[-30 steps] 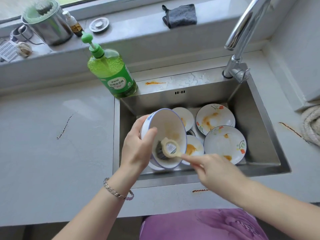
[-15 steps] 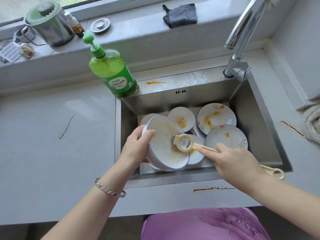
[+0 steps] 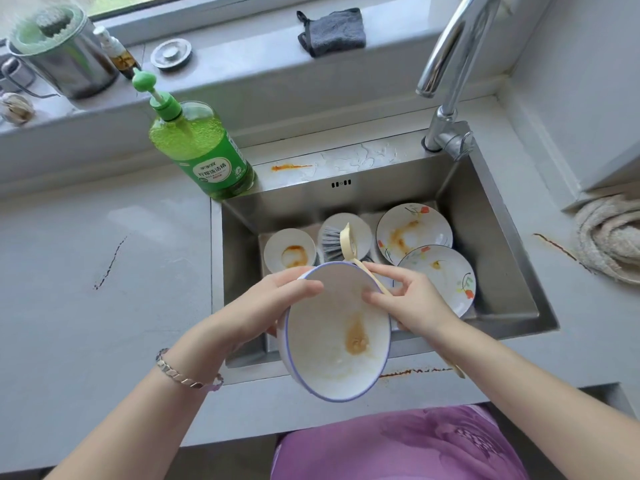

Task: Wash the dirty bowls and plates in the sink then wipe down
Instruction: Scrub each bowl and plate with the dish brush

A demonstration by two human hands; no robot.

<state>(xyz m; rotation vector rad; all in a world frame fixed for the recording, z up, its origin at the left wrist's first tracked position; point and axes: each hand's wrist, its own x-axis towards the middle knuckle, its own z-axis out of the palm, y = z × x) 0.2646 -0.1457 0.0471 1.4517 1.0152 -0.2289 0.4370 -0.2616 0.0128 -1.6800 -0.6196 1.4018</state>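
Bowl, stained inside, tilts over the sink's front edge, left hand gripping its rim with thumb inside. Right hand curls round the brush handle, thumb touching the bowl's inner wall.

Plates crowd sink floor; soap bottle blocks rear-left corner; faucet overhangs right; counter left passable.

You're working in bright, even daylight from the window at the top edge. It leaves a pale sheen on the surface and glints on the faucet. Shadows are soft, deepest inside the sink. Wide-angle bending curves the frame edges; the corners look slightly smeared.
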